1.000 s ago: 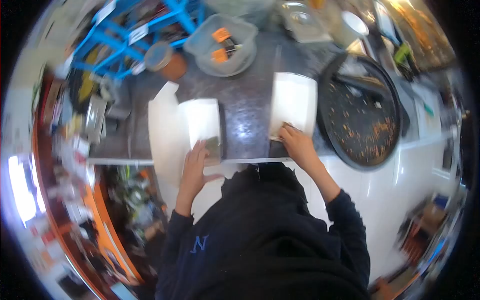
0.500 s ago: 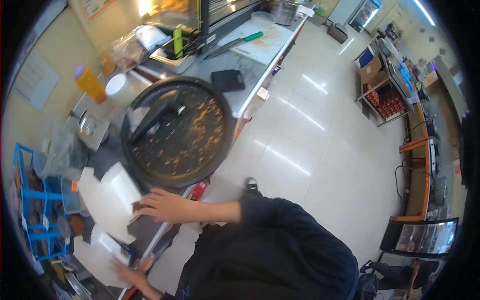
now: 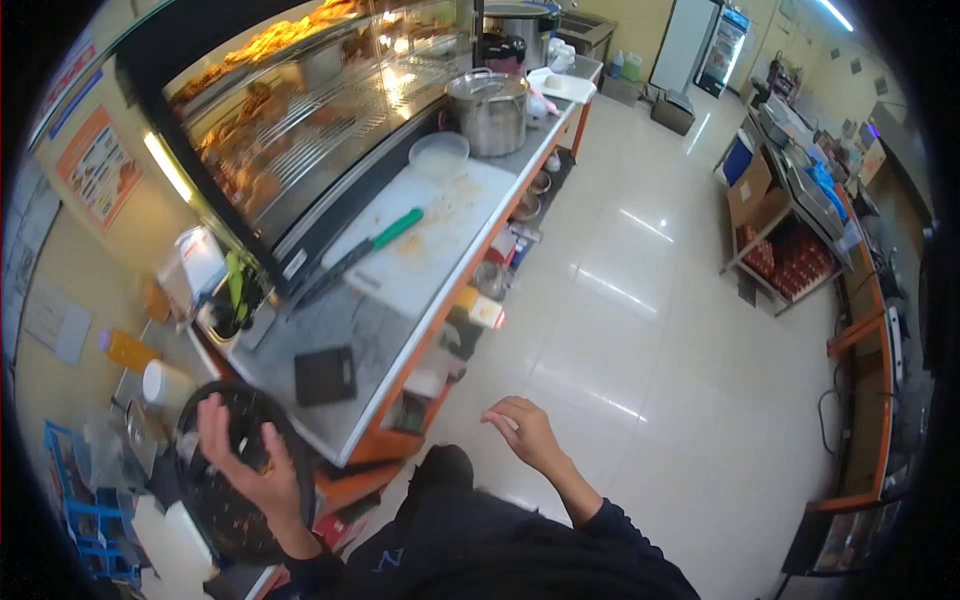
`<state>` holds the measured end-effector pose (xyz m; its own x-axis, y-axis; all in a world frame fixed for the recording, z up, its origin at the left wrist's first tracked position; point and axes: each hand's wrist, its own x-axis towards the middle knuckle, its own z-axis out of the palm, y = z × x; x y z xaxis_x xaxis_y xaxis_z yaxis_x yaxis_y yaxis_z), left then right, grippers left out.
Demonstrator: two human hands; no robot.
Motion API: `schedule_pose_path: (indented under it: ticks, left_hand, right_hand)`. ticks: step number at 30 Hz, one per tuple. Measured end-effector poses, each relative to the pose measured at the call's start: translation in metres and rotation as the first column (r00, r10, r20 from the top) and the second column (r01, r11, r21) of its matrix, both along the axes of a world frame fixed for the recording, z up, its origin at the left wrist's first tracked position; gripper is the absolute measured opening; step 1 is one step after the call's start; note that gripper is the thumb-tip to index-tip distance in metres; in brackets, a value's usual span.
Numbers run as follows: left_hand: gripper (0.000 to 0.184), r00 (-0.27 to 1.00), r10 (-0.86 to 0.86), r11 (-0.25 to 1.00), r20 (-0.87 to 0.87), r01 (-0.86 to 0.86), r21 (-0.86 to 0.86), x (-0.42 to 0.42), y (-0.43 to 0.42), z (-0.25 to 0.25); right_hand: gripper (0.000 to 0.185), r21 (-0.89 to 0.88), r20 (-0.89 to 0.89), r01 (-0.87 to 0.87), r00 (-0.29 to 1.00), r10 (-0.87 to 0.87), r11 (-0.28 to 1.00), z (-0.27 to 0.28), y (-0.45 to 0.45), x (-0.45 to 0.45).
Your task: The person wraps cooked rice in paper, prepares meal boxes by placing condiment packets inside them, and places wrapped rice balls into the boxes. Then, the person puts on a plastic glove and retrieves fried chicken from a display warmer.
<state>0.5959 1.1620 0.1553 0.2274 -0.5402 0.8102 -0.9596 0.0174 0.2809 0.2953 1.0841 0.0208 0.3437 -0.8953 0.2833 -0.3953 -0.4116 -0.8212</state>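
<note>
My left hand [image 3: 262, 480] is raised above the round black pan [image 3: 232, 532], its fingers and thumb spread with nothing between them. It hides part of the pan, where orange-brown crumbs lie. Over the floor, just past the counter edge, my right hand [image 3: 528, 432] hangs with its fingers loosely curved and the thumb apart; I see nothing in it. White open cartons [image 3: 188, 540] lie beside the pan at lower left. Further along the counter is a flat black block [image 3: 325, 376]. A green-handled knife [image 3: 385, 236] rests across the white cutting board [image 3: 445, 235].
A lit glass food cabinet [image 3: 290, 140] lines the back of the counter. Beyond the board stand a clear plastic bowl [image 3: 438, 152] and a large steel pot [image 3: 487, 112]. A blue rack [image 3: 75, 470] is at far left. Tiled floor [image 3: 610, 330] runs along the right.
Both hands have left the white cartons. The view has swung toward the cutting board and cabinet. My left hand is now over the pan, my right over the floor.
</note>
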Motion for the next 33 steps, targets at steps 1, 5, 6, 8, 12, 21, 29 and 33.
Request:
schedule_pose_path:
  ticks: [1,5,6,8,12,21,29,33]
  left_hand:
    - [0.051,0.998,-0.054,0.998,-0.038,0.055,0.040,-0.016,-0.032,-0.009]
    - [0.051,0.980,-0.173,0.981,-0.100,0.180,0.070,-0.058,-0.172,-0.047]
    - [0.051,0.975,-0.193,0.976,-0.111,0.202,0.075,-0.066,-0.207,-0.052]
    - [0.052,0.957,-0.225,0.971,-0.182,0.236,0.044,-0.079,-0.284,-0.051]
    - [0.052,0.936,-0.256,0.967,-0.244,0.245,-0.074,-0.114,-0.400,-0.020]
    - [0.054,0.979,-0.149,0.985,-0.138,0.134,-0.109,-0.171,-0.561,-0.014]
    - [0.050,0.862,0.317,0.944,-0.396,-0.328,0.040,-0.211,-0.614,-0.012]
    - [0.054,0.919,0.222,0.973,-0.326,-0.189,0.129,-0.231,-0.638,0.000]
  right_hand:
    - [0.008,-0.014,0.009,0.035,0.999,-0.035,0.999,0.000,-0.033,-0.011]
    - [0.013,-0.097,0.086,0.162,0.984,-0.154,0.982,0.014,-0.181,-0.048]
    - [0.015,-0.093,0.066,0.191,0.980,-0.185,0.977,0.019,-0.221,-0.057]
    - [0.016,-0.164,0.084,0.230,0.972,-0.218,0.959,0.055,-0.302,-0.061]
    - [0.016,-0.335,0.081,0.239,0.971,-0.224,0.911,0.119,-0.458,-0.075]
    - [0.019,-0.574,-0.350,-0.271,0.934,0.068,0.773,0.069,-0.784,-0.042]
    - [0.023,-0.344,-0.446,-0.654,0.745,0.496,0.673,0.082,-0.840,-0.026]
    - [0.023,-0.115,-0.373,-0.769,0.620,0.690,0.629,0.079,-0.848,-0.019]
